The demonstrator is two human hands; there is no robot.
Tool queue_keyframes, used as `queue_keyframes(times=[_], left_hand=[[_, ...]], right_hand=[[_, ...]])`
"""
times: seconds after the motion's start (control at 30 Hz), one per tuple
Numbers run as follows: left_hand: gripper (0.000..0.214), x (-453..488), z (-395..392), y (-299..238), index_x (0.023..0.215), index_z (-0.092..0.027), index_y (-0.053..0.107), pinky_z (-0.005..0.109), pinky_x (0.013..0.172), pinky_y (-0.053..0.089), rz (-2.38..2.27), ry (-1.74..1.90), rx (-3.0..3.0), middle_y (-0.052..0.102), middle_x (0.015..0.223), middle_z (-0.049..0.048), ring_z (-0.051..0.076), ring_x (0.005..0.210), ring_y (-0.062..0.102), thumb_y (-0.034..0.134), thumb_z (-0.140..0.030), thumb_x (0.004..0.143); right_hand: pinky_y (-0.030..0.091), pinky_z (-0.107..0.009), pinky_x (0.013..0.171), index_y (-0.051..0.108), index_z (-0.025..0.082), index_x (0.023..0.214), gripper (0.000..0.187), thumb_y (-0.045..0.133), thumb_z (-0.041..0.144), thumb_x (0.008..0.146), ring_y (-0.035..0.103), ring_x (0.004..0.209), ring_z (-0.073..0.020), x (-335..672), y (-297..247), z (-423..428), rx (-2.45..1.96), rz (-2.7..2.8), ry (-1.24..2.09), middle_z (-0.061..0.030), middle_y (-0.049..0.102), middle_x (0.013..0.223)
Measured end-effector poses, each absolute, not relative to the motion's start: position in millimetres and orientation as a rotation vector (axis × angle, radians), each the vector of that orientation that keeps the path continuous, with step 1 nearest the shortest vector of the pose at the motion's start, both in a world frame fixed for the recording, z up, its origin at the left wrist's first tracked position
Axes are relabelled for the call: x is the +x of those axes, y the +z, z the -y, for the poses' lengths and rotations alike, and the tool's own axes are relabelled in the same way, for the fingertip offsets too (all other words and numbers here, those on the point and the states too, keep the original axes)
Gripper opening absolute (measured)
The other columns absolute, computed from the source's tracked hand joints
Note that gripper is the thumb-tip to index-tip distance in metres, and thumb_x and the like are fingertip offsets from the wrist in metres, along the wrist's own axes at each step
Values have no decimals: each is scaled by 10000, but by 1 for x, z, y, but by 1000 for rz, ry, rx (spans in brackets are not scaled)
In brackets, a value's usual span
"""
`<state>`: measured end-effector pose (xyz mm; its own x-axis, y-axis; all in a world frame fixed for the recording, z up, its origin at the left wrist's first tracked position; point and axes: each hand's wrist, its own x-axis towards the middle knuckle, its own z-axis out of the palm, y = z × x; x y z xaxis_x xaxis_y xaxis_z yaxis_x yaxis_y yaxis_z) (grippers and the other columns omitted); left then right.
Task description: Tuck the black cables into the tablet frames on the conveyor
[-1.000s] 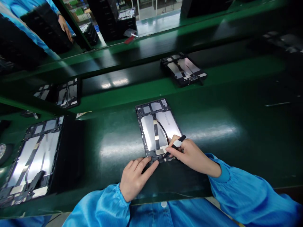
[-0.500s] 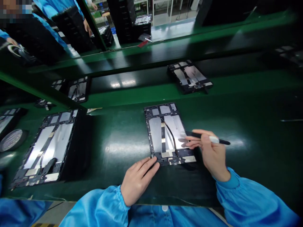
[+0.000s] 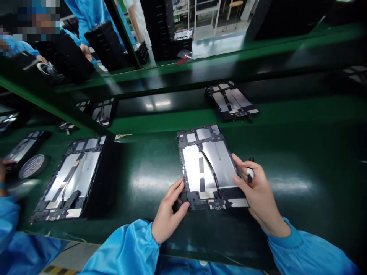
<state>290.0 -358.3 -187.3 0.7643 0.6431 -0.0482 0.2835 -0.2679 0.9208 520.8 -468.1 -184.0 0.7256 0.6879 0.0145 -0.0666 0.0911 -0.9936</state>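
Observation:
An open tablet body point(image 3: 225, 162) is in front of me, its silvery battery cells, flat ribbon and black cable showing. It looks slightly raised, its lower edge off the green bench. My left hand point(image 3: 169, 217) grips its lower-left corner, fingers along the side and thumb at the front edge. On the other side my right hand point(image 3: 265, 198) pinches the right edge, thumb on top and fingers against the side. A black-and-white marker pen point(image 3: 250, 175) stays tucked in those same right fingers, its tip pointing away from me.
A tall stack of similar tablet bodies point(image 3: 90, 170) stands at left, beside a round grey dish point(image 3: 33, 166). Another tablet body point(image 3: 231, 100) lies at the back. A green post point(image 3: 54, 97) slants across the left. Co-workers in blue sleeves point(image 3: 8, 217) are at left and beyond.
My right hand has gone from holding the pen over the tablet to gripping its right edge, pen tucked away. My left thumb has spread to the corner. The tablet has tilted up slightly.

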Motion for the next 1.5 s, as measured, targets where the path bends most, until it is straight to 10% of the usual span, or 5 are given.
queue_keyframes(times=[0.5, 1.13, 1.5], left_hand=[[554, 300, 364, -164, 1353, -196, 575, 211, 681, 512, -878, 504, 1329, 641, 1200, 120, 248, 1105, 582, 678, -391, 845], [426, 313, 362, -160, 1191, -178, 529, 225, 652, 489, -904, 578, 1412, 636, 1067, 105, 202, 1008, 603, 594, -239, 774], [356, 314, 359, -167, 1114, -188, 517, 236, 650, 488, -924, 572, 1420, 641, 996, 90, 192, 944, 616, 614, -315, 795]], right_hand=[[247, -560, 1178, 545, 307, 1066, 333, 766, 320, 817, 425, 1364, -279, 509, -141, 475, -1450, 486, 459, -47, 582, 1387], [471, -527, 1056, 539, 338, 1070, 340, 747, 274, 808, 392, 1375, -312, 505, -154, 480, -1456, 586, 405, -48, 551, 1417], [296, -551, 1159, 507, 310, 1054, 308, 730, 317, 841, 410, 1369, -290, 502, -155, 478, -1451, 557, 423, -65, 560, 1408]])
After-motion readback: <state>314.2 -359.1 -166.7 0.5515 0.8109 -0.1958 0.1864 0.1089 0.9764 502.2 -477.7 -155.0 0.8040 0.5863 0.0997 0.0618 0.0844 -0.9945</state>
